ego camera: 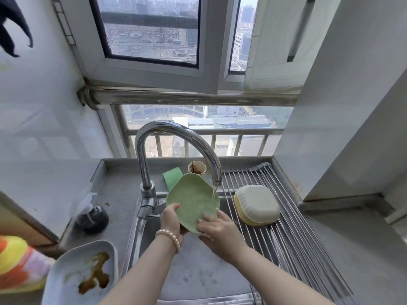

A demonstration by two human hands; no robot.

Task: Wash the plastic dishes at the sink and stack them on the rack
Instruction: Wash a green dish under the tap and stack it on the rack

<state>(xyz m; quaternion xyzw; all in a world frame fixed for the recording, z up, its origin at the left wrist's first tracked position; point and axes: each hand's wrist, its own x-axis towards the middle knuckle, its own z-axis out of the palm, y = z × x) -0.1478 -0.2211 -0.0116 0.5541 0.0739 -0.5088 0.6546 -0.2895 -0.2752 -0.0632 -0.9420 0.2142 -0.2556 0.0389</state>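
Observation:
A green plastic plate (192,198) is tilted under the running faucet (176,142), over the sink (198,274). My left hand (171,219), with a pearl bracelet on the wrist, grips the plate's lower left edge. My right hand (217,231) presses on the plate's lower right face, with something pale under its fingers. Two bowls, a white one over a yellow one (256,204), lie upside down on the wire rack (293,234) to the right. A dirty pale blue plate (81,274) with brown sauce sits at the lower left.
A stained cup (196,169) and a green sponge (172,176) stand behind the faucet. A dark round object with clear plastic (91,216) lies on the left counter. A colourful cloth (17,263) is at the far left. A white wall corner (330,128) borders the rack.

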